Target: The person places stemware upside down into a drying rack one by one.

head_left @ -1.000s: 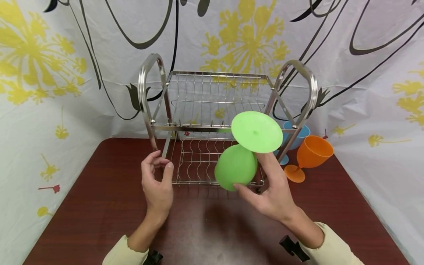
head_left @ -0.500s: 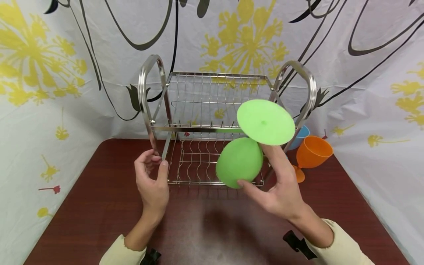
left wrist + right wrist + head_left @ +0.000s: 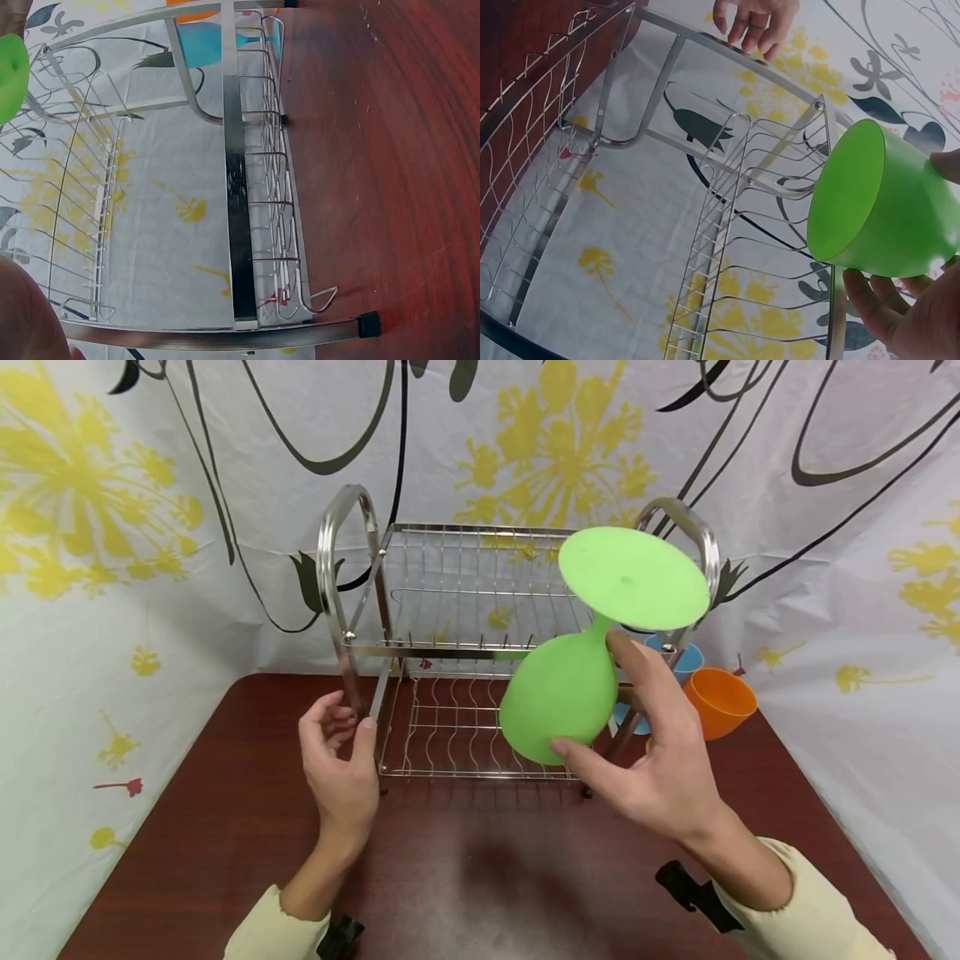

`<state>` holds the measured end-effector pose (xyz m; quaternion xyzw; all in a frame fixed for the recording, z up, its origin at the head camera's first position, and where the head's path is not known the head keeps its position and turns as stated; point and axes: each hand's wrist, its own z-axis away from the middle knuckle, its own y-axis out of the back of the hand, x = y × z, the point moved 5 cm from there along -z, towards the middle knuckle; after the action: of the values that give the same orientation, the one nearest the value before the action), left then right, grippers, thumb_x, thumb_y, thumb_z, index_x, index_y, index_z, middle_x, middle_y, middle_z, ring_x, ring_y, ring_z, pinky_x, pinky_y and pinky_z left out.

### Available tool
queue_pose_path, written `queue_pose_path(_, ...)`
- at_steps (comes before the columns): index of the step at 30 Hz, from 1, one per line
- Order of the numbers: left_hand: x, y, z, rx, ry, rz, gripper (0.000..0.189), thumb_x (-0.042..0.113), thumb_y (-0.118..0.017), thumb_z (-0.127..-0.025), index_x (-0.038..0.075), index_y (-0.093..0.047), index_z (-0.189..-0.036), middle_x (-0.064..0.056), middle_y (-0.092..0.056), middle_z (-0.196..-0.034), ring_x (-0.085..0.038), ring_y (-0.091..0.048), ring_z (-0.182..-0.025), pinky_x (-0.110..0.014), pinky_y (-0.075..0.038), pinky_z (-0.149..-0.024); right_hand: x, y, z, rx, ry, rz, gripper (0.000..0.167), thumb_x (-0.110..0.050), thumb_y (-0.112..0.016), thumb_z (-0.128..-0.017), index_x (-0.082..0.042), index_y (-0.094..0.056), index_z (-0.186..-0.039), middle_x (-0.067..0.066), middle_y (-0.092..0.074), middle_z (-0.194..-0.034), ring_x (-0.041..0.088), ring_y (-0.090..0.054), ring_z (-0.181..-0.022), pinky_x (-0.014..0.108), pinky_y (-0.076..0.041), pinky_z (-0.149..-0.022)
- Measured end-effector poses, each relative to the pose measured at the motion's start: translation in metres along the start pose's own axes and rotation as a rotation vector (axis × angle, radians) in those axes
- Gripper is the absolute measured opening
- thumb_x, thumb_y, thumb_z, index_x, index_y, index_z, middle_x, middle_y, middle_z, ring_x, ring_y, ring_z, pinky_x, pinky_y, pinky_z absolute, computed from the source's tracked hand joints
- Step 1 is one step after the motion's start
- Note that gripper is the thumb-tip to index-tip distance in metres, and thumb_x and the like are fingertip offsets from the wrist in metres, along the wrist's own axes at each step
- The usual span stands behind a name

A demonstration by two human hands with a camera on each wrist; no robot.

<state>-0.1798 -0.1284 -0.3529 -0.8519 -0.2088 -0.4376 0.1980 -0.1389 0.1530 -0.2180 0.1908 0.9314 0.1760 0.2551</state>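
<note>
My right hand (image 3: 667, 760) grips a light green plastic goblet (image 3: 562, 693) by its bowl, thumb near the rim and fingers toward the stem. It is held upside down and tilted, its round foot uppermost, in front of the right side of a two-tier metal dish rack (image 3: 450, 652). In the right wrist view the goblet's (image 3: 892, 202) open mouth faces the rack. My left hand (image 3: 341, 777) is beside the rack's left front post, fingers loosely curled and holding nothing; whether they touch the post, I cannot tell.
An orange goblet (image 3: 720, 702) and a blue goblet (image 3: 686, 660) stand at the rack's right side, partly hidden by the rack and my right hand. The rack rests on a dark red wooden table (image 3: 480, 877). Behind hangs a white cloth (image 3: 262, 460) with flower prints.
My right hand has raised the green goblet and moved it to the right, and more of its stem shows. My left hand has shifted slightly left.
</note>
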Motion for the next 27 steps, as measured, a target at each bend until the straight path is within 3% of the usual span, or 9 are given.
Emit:
queue_pose_path(7,0.001,-0.002,-0.009,-0.021,0.032,0.016,0.042,-0.004,-0.061,-0.087,-0.004,-0.050,-0.128,-0.015,-0.052,-0.108,-0.020,-0.052,-0.098,-0.022,-0.047,-0.083,-0.003,0.001,-0.010,-0.011,0.007,-0.010,0.084,-0.054,-0.068,-0.083,0.005,-0.046,-0.138,0.018,-0.055,-0.128,0.015,-0.053,-0.098,0.011,-0.045,-0.054)
queue_pose_path(13,0.000,-0.006,-0.012,-0.057,0.047,0.006,0.041,-0.003,-0.061,-0.088,-0.004,-0.051,-0.128,-0.012,-0.053,-0.109,-0.023,-0.054,-0.099,-0.024,-0.047,-0.083,-0.006,0.003,-0.018,-0.031,-0.010,-0.052,0.084,-0.052,-0.071,-0.082,0.003,-0.045,-0.140,0.012,-0.055,-0.127,0.010,-0.060,-0.076,0.014,-0.045,-0.046)
queue_pose_path(16,-0.001,-0.007,-0.013,-0.065,0.058,0.008,0.039,-0.002,-0.061,-0.089,-0.003,-0.052,-0.127,-0.007,-0.053,-0.109,-0.024,-0.055,-0.099,-0.025,-0.048,-0.084,-0.007,0.006,-0.022,-0.047,-0.030,-0.075,0.083,-0.027,-0.082,-0.075,0.000,-0.043,-0.144,0.009,-0.054,-0.128,0.013,-0.063,-0.081,0.015,-0.048,-0.049)
queue_pose_path(20,-0.001,-0.008,-0.014,-0.071,0.068,-0.003,0.036,0.000,-0.061,-0.090,-0.004,-0.053,-0.125,-0.001,-0.052,-0.107,-0.023,-0.055,-0.098,-0.025,-0.048,-0.084,-0.010,0.008,-0.027,-0.057,-0.053,-0.062,0.093,0.002,-0.079,-0.062,-0.007,-0.042,-0.147,0.005,-0.053,-0.129,0.013,-0.065,-0.087,0.016,-0.049,-0.050)
queue_pose_path(23,-0.002,-0.007,-0.015,-0.072,0.064,-0.026,0.035,0.000,-0.061,-0.090,-0.006,-0.053,-0.123,-0.003,-0.054,-0.106,-0.024,-0.056,-0.096,-0.023,-0.049,-0.082,-0.013,0.008,-0.030,-0.056,-0.060,-0.064,0.094,0.001,-0.079,-0.062,-0.009,-0.041,-0.147,0.004,-0.053,-0.130,0.012,-0.066,-0.082,0.017,-0.047,-0.046)
queue_pose_path(27,-0.005,-0.006,-0.017,-0.063,0.073,-0.030,0.033,-0.003,-0.061,-0.089,-0.008,-0.054,-0.121,-0.006,-0.058,-0.103,-0.022,-0.058,-0.093,-0.020,-0.050,-0.078,-0.016,0.009,-0.037,-0.034,-0.051,-0.089,0.090,0.000,-0.078,-0.063,-0.006,-0.043,-0.146,0.006,-0.053,-0.133,0.019,-0.062,-0.098,0.016,-0.053,-0.055)
